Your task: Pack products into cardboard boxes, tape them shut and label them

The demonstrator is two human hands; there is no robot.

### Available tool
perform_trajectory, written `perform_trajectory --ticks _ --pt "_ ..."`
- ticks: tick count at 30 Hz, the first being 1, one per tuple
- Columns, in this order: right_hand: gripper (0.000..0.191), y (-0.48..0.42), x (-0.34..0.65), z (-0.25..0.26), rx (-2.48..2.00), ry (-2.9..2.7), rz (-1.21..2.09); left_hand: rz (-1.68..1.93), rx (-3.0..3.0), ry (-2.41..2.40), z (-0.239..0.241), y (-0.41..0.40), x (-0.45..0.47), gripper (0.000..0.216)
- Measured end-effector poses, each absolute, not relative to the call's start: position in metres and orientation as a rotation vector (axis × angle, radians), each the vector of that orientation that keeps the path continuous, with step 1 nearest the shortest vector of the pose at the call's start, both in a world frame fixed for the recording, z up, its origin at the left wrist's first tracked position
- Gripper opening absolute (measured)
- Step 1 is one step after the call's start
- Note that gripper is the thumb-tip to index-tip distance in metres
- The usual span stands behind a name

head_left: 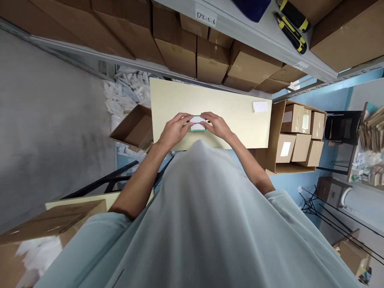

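A small white box with green edges [198,127] is held between my two hands, just above the near side of the pale yellow tabletop [234,120]. My left hand [176,130] grips its left side, fingers along the far edge and thumb on the near part. On the opposite side, my right hand [218,126] pinches it in the same way. A dark line runs across the box's middle; whether it is an opening or a fold I cannot tell. Toward the table's right end lies a white paper slip or label stack [260,107].
A large carton [272,140] packed with smaller boxes stands at the table's right end. An open carton [132,126] sits to the left. Above the table's far edge runs a shelf [240,24] bearing cardboard boxes and a yellow-black utility knife [290,33].
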State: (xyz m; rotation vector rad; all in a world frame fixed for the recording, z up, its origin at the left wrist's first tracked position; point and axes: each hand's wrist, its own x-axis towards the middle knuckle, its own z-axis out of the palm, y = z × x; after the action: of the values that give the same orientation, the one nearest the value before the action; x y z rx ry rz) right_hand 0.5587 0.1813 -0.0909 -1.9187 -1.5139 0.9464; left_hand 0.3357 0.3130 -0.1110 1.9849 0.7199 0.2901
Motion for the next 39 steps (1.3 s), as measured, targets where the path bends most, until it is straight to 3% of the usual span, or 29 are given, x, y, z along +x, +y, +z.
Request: perform_trajectory --ticks 6,11,16,24,32,39 --pt "0.047 0.192 0.557 -0.09 -2.009 -1.343 0.996 0.323 2.055 0.897 -0.111 0.311 0.354 0.041" --pt "0.039 0.182 0.548 -0.097 -2.081 -1.144 0.856 0.338 2.045 0.978 -0.113 0.31 0.359 0.032" --pt "0.026 0.163 0.54 -0.09 -2.099 -1.443 0.936 0.338 2.021 0.967 -0.11 0.308 0.357 0.029" --pt "0.03 0.156 0.536 -0.094 -2.076 -1.496 1.053 0.463 2.046 1.029 -0.095 0.289 0.348 0.025" --pt "0.031 0.153 0.541 -0.091 -1.988 -1.464 1.104 0.034 2.214 0.817 -0.094 0.275 0.341 0.036" --pt "0.038 0.152 0.544 -0.087 -1.973 -1.525 1.123 0.016 2.079 0.819 -0.104 0.283 0.345 0.04"
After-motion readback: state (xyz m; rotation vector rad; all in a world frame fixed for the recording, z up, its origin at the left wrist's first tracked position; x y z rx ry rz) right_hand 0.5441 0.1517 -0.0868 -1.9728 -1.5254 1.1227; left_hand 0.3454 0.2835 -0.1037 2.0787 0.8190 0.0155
